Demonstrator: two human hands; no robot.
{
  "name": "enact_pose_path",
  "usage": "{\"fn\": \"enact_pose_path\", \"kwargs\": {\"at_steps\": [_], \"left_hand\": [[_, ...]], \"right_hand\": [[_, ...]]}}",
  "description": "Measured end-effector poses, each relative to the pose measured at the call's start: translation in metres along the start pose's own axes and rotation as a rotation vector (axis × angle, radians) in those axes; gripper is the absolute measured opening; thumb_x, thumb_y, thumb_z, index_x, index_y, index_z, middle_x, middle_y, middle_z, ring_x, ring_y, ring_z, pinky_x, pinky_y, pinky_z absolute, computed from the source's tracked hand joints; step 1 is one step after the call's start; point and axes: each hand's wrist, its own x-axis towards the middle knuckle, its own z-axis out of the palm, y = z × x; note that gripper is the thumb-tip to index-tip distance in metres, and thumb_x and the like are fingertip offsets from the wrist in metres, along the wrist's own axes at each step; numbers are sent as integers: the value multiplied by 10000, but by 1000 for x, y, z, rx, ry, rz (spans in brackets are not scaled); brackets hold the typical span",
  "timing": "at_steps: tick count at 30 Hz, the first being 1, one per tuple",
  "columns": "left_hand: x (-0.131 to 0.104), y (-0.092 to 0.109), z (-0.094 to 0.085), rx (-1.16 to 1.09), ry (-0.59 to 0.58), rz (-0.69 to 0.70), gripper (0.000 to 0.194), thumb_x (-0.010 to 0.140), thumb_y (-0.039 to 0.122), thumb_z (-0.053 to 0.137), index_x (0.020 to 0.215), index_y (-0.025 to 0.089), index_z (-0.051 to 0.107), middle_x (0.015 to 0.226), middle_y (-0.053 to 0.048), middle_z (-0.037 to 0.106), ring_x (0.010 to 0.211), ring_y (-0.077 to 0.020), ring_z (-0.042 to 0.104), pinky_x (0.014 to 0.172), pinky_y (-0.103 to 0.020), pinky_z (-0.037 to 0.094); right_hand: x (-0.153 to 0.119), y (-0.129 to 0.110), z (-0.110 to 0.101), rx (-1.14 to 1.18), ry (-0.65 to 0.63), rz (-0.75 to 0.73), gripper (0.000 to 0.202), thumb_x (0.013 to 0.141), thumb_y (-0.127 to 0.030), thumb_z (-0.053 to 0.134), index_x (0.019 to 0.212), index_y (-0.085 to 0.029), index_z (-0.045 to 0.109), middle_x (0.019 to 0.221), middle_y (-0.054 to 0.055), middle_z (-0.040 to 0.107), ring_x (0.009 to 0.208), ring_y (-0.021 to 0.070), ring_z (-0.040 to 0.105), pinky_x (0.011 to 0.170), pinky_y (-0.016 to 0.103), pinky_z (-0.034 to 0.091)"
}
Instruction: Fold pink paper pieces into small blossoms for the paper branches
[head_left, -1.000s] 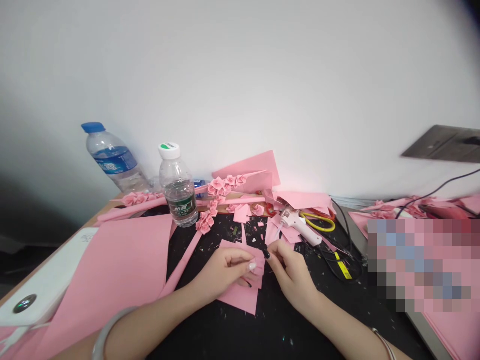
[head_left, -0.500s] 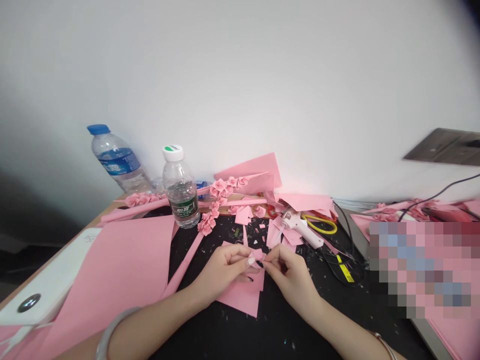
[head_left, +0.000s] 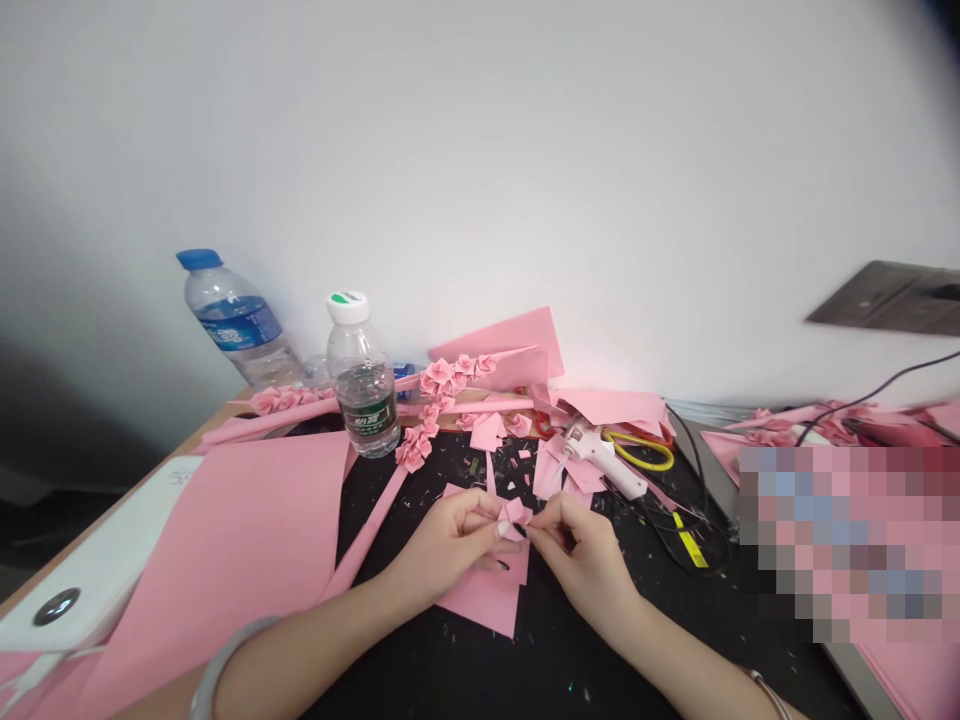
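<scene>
Between my two hands, above the black mat, is a small folded pink paper flower (head_left: 514, 512). My left hand (head_left: 461, 535) is closed on its left side, thumb and fingers pinching the paper. From the right, the thumb and forefinger of my right hand (head_left: 574, 540) pinch the flower's edge. Pink paper sheets (head_left: 484, 605) lie on the mat beneath my hands. Just beyond, a pink paper stem with folded flowers (head_left: 415, 445) slants to the left. A pale glue gun (head_left: 607, 462) rests behind my right hand. My fingers partly hide the flower's underside.
A water bottle with a white cap (head_left: 364, 390) stands at the left, and a blue-capped bottle (head_left: 232, 315) leans on the wall. A white power bank (head_left: 97, 550) lies beside a large pink sheet (head_left: 247, 520). Yellow-handled scissors (head_left: 641, 452) and black cables (head_left: 701, 470) lie right.
My fingers have shifted slightly on the paper flower, and more of its folded top shows now. Both hands stay in nearly the same place; the surrounding things have not moved.
</scene>
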Motion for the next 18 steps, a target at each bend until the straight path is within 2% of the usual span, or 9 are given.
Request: {"fn": "enact_pose_path", "kwargs": {"at_steps": [6, 9, 13, 18], "left_hand": [[-2, 4, 0, 6, 7, 6, 291, 702, 349, 649, 876, 132, 565, 845, -98, 685, 869, -271, 644, 699, -358, 521], [-3, 4, 0, -13, 14, -4, 294, 703, 388, 638, 845, 140, 570, 846, -94, 686, 861, -274, 647, 693, -367, 530], [-1, 0, 0, -32, 39, -23, 282, 713, 410, 619, 774, 144, 549, 804, -80, 685, 811, -270, 663, 661, -362, 542], [0, -1, 0, -25, 36, -19, 277, 728, 404, 605, 753, 139, 530, 773, -62, 671, 766, -250, 673, 650, -343, 543]], "right_hand": [[8, -4, -1, 221, -81, 181, 208, 774, -268, 546, 634, -186, 416, 509, -78, 330, 461, 80, 298, 433, 202, 251], [9, -3, -1, 285, -115, 194, 202, 776, -248, 545, 641, -188, 408, 515, -80, 337, 462, 80, 309, 434, 200, 259], [5, -1, 0, 120, -94, 98, 179, 787, -165, 524, 655, -194, 406, 521, -82, 304, 468, 88, 302, 446, 207, 259], [1, -4, -4, -147, -56, -184, 138, 800, -101, 499, 707, -195, 457, 696, -9, 452, 630, 130, 456, 558, 238, 363]]}}
